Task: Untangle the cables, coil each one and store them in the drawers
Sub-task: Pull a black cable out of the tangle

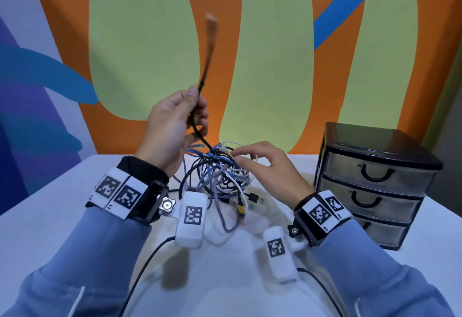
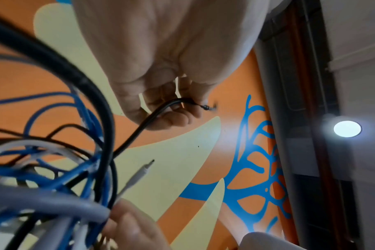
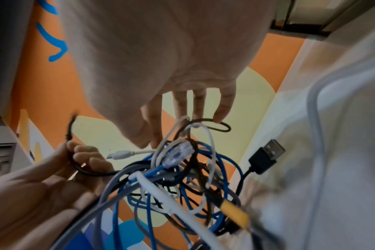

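Left hand (image 1: 175, 121) raised, grip clamped on black cable (image 1: 197, 126), right hand (image 1: 265, 164) pinching tangle (image 1: 220, 174).

Indoor recording room, bright painted mural wall (image 1: 155, 41), white table (image 1: 50, 204), ceiling downlight (image 2: 347, 128)

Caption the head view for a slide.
Left hand lifts a black cable from the tangle; right hand steadies it.

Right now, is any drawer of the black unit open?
No, all three drawers of the black drawer unit sit flush and closed in the head view.
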Action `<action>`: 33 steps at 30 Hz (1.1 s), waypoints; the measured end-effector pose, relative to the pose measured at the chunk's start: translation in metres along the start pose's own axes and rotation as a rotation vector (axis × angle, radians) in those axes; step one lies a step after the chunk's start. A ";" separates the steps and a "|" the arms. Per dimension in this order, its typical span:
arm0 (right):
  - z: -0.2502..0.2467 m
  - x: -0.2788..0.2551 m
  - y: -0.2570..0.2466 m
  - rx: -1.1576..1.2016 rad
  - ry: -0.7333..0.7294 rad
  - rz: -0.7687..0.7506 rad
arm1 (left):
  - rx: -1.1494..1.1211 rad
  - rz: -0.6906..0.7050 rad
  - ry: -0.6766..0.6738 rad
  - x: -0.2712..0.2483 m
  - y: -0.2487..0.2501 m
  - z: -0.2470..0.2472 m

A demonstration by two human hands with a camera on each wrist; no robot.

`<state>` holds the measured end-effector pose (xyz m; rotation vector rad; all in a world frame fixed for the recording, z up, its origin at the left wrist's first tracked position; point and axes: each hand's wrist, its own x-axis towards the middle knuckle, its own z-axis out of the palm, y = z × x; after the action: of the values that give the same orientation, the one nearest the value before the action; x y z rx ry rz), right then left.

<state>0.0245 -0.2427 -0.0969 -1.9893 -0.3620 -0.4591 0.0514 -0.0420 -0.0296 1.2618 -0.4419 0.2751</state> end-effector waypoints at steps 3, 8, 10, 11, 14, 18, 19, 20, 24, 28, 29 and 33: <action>0.002 -0.004 -0.005 -0.122 0.019 -0.061 | 0.041 -0.015 -0.044 -0.004 0.000 0.007; 0.004 -0.007 -0.013 -0.132 -0.094 -0.156 | 0.001 -0.115 -0.040 -0.006 -0.006 0.017; 0.004 -0.008 -0.014 -0.145 -0.160 -0.138 | 0.039 -0.138 -0.052 -0.005 -0.009 0.015; 0.003 -0.009 -0.014 -0.151 -0.176 -0.123 | 0.119 -0.134 -0.072 -0.005 -0.010 0.013; 0.004 -0.008 -0.012 -0.164 -0.153 -0.084 | 0.584 -0.024 -0.151 -0.003 -0.007 0.002; 0.007 -0.003 -0.003 -0.221 -0.070 -0.097 | 0.963 0.145 -0.099 -0.004 -0.001 -0.007; 0.007 -0.002 -0.002 -0.223 -0.054 -0.103 | 1.009 0.124 -0.131 -0.004 0.001 -0.010; 0.008 -0.001 0.000 -0.215 -0.040 -0.107 | 1.054 0.064 -0.197 -0.004 0.003 -0.014; 0.008 0.002 0.006 -0.109 -0.025 -0.080 | 1.049 -0.075 -0.373 -0.007 0.007 -0.020; 0.004 0.004 0.009 -0.002 0.013 -0.049 | 1.050 -0.008 -0.440 -0.008 0.000 -0.015; 0.004 0.003 0.008 0.025 -0.013 -0.051 | 1.053 0.044 -0.424 -0.007 -0.002 -0.014; 0.004 0.001 0.000 0.122 -0.111 -0.056 | 1.034 0.179 -0.306 -0.005 -0.009 -0.007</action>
<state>0.0261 -0.2395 -0.0979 -1.8941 -0.5050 -0.3536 0.0519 -0.0377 -0.0415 2.2971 -0.7163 0.4961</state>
